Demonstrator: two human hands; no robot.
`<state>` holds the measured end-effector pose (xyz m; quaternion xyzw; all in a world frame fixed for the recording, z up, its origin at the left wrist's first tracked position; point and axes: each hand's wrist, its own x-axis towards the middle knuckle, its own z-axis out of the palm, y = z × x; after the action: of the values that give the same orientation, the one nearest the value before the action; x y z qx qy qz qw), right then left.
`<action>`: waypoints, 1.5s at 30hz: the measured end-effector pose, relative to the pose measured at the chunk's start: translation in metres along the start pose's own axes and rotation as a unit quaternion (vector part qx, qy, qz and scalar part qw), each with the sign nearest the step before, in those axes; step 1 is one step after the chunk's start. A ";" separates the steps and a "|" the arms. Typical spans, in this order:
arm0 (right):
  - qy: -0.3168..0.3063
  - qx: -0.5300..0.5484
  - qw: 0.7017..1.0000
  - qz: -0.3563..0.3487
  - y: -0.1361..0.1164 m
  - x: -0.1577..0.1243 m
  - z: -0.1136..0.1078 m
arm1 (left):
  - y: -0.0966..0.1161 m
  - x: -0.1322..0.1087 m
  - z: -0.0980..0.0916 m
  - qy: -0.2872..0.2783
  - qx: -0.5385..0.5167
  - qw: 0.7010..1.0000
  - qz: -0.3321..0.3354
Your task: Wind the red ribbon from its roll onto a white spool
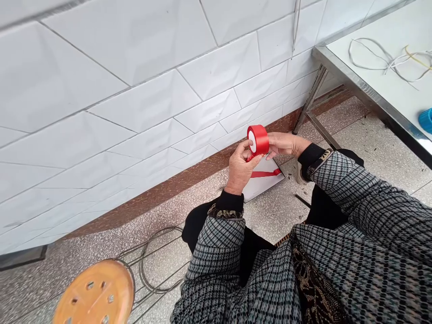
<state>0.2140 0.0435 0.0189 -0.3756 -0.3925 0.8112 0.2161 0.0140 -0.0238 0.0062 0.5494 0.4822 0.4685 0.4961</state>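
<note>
A roll of shiny red ribbon [260, 138] with a white core is held up between my two hands. My left hand [240, 168] is closed on its near left side, with the fingers at the core and the thumb below. My right hand [283, 144] reaches it from the right, its fingertips partly hidden behind the roll, so the grip there shows only in part. Below the hands, on the floor, lies a white board [261, 184]. Across the board runs a red ribbon strip [263, 174] with a small bunched red end at the right.
White wall tiles [189, 94] rise ahead. At the right stands a metal-edged table [364, 85] bearing loose cables [388, 63] and a blue object [425, 120]. An orange stool [96, 292] with a wire frame stands lower left. A dark thin stick [303, 200] lies on the speckled floor.
</note>
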 end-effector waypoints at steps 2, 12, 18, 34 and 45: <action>0.020 -0.046 0.997 -0.054 -0.001 -0.002 -0.001 | 0.001 0.000 -0.003 -0.030 -0.063 0.997 -0.039; 0.225 -0.119 0.961 -0.108 -0.010 0.004 0.007 | 0.000 -0.005 0.014 0.083 -0.152 0.982 -0.080; 0.250 -0.127 0.958 -0.063 -0.008 0.008 0.008 | 0.006 -0.010 0.020 0.032 -0.165 0.984 -0.063; 0.092 0.128 0.988 -0.003 0.001 0.007 0.015 | -0.002 -0.009 0.026 0.005 -0.091 0.992 -0.088; 0.047 0.185 0.979 0.069 0.000 0.005 0.010 | 0.003 -0.008 0.017 0.019 0.018 0.999 -0.032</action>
<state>0.2028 0.0415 0.0210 -0.3935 -0.1980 0.8641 0.2435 0.0307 -0.0335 0.0072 0.5336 0.5171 0.4537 0.4919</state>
